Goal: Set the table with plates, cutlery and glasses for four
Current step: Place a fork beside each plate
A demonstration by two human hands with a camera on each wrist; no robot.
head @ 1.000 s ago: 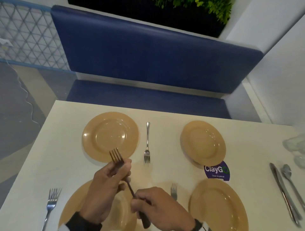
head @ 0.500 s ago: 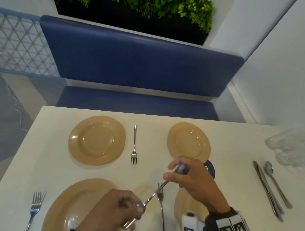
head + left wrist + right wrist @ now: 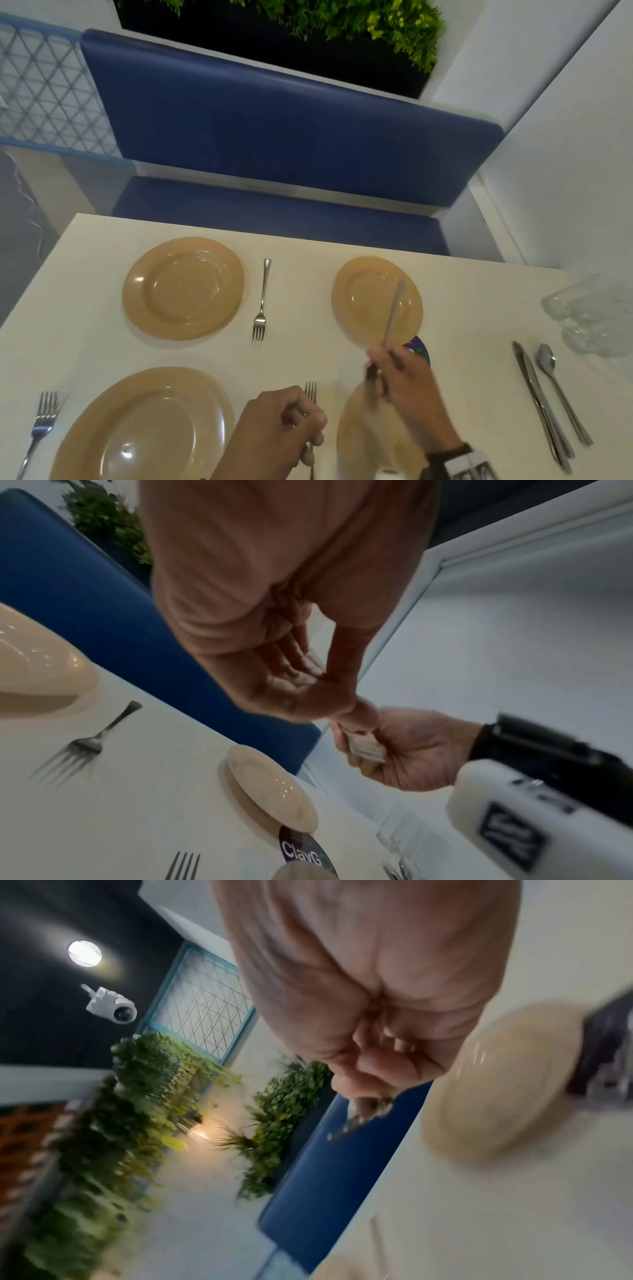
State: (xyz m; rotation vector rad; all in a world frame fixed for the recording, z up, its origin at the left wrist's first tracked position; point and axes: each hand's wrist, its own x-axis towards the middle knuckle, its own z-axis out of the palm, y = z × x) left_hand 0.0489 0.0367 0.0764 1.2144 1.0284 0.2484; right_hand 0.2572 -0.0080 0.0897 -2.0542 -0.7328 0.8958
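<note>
Four tan plates lie on the white table: far left, far right, near left, and near right, which is partly under my right wrist. My right hand grips a blurred fork near its tines, with the handle pointing up and away over the far right plate. In the left wrist view the tines show in that hand. My left hand hovers loosely curled and holds nothing. It hangs over a fork lying between the near plates.
Two more forks lie on the table, one between the far plates and one left of the near left plate. A knife and a spoon lie at the right, with clear glasses behind them. A blue bench runs along the far side.
My left hand has let go of the fork that both hands held. My right hand has swung it round, so its handle now points away over the far right plate.
</note>
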